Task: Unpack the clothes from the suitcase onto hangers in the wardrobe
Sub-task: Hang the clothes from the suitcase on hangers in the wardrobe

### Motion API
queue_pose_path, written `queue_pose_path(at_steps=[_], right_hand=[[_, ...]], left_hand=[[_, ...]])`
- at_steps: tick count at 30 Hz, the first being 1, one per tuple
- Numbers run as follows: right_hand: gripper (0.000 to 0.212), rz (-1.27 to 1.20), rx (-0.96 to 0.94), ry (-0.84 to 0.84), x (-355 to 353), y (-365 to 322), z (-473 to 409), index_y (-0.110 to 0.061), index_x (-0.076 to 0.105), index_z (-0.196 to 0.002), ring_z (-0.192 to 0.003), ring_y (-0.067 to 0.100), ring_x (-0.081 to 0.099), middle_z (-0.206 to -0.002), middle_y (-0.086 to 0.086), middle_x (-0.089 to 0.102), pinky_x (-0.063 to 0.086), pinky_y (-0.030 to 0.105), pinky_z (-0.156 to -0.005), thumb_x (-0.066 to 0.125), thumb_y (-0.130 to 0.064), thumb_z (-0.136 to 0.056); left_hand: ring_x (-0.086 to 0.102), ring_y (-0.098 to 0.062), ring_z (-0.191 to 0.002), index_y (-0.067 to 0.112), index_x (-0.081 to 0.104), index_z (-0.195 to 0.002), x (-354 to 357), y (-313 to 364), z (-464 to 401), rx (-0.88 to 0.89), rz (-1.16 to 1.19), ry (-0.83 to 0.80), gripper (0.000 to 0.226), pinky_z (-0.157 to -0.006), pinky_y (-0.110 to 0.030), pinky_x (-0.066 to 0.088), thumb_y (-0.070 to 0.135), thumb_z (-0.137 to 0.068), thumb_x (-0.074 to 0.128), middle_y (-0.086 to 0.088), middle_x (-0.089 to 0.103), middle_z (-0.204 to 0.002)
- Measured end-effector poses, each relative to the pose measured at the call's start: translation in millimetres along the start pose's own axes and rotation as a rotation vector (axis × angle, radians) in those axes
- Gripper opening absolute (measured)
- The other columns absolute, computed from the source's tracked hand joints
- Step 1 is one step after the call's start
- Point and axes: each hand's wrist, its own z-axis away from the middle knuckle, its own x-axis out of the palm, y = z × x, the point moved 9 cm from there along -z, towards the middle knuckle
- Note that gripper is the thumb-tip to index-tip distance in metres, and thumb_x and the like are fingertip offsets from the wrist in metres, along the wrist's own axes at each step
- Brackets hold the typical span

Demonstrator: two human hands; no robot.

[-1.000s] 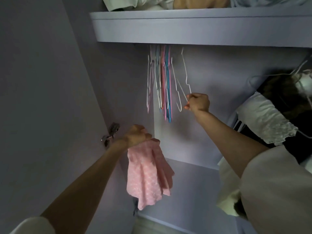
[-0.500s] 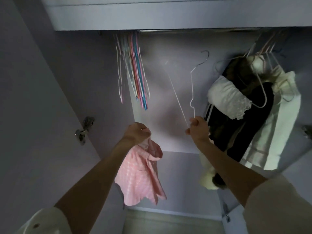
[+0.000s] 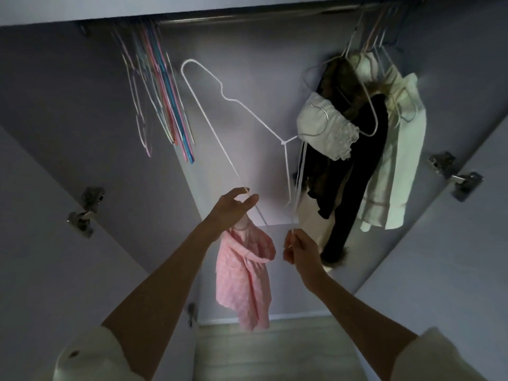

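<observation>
Wardrobe rail (image 3: 247, 19) overhead; spare hangers (image 3: 162, 105) left, hung clothes (image 3: 357, 160) right; both hands' fingers (image 3: 248, 200) pinching white hanger (image 3: 209, 78).

A white wire hanger (image 3: 242, 105) is held off the rail inside the lilac wardrobe (image 3: 68, 111), tilted with its hook (image 3: 320, 122) pointing right toward the hung clothes (image 3: 365, 149). The right hand (image 3: 301, 250) pinches one end of its frame; the left hand (image 3: 233, 207) touches the long bar with thumb and fingertips while holding a small pink checked garment (image 3: 244, 276), which dangles below. Spare pink, blue and white hangers (image 3: 159, 100) bunch at the rail's (image 3: 247, 17) left end.
</observation>
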Motion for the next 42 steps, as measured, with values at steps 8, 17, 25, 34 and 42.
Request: queue_pose_path(at_steps=[8, 17, 25, 34, 42], right_hand=[[0.013, 0.076, -0.078, -0.2, 5.8, -33.9, -5.9, -0.021, 0.06, -0.084, -0.07, -0.001, 0.061, -0.076, -0.015, 0.06, 0.051, 0.012, -0.062, 0.052, -0.016, -0.093], [0.022, -0.653, 0.067, -0.269, 16.8, -118.2, -40.1, -0.024, 0.047, -0.116, -0.094, 0.017, 0.06, -0.095, -0.002, 0.064, 0.042, 0.033, -0.086, 0.043, -0.03, -0.096], [0.036, -0.99, 0.226, -0.078, 43.1, -126.4, -46.4, -0.018, 0.032, -0.062, -0.028, 0.005, 0.025, -0.032, -0.007, 0.031, 0.02, 0.018, -0.045, 0.029, -0.018, -0.097], [0.038, -0.983, 0.133, 0.024, 70.8, -133.9, -37.1, -0.017, 0.027, -0.06, -0.026, 0.003, 0.02, -0.031, -0.01, 0.025, 0.016, 0.015, -0.032, 0.028, -0.008, -0.096], [0.037, -0.838, 0.096, 0.063, 89.8, -103.6, -32.6, -0.017, 0.031, -0.059, -0.032, 0.003, 0.026, -0.035, -0.012, 0.028, 0.02, 0.019, -0.041, 0.034, -0.006, -0.094]], left_hand=[[0.056, -0.013, -0.078, 0.003, 0.065, -0.083, -5.8, 32.7, 11.9, 0.181, 0.065, 0.025, 0.033, -0.075, -0.019, 0.044, 0.016, -0.099, 0.039, -0.003, 0.061, -0.084], [0.053, 0.0, -0.07, 0.0, 0.067, -0.087, -22.4, 44.0, 22.5, 0.257, -0.077, -0.022, 0.025, -0.066, -0.001, 0.038, 0.012, -0.096, 0.047, -0.002, 0.06, -0.085], [0.059, 0.005, -0.071, 0.005, 0.069, -0.087, -35.6, 23.4, 34.4, 0.201, -0.202, -0.15, 0.016, -0.077, -0.008, 0.042, 0.006, -0.092, 0.054, -0.001, 0.064, -0.09], [0.06, 0.007, -0.067, -0.012, 0.063, -0.105, -91.1, 8.0, 44.5, 0.246, -0.201, 0.019, 0.031, -0.064, -0.002, 0.043, -0.024, -0.079, 0.049, -0.005, 0.064, -0.092], [0.06, 0.007, -0.057, 0.008, 0.064, -0.083, -133.8, 38.3, 69.5, 0.261, 0.306, 0.19, 0.03, -0.059, -0.005, 0.045, -0.02, -0.078, 0.054, 0.015, 0.067, -0.059]])
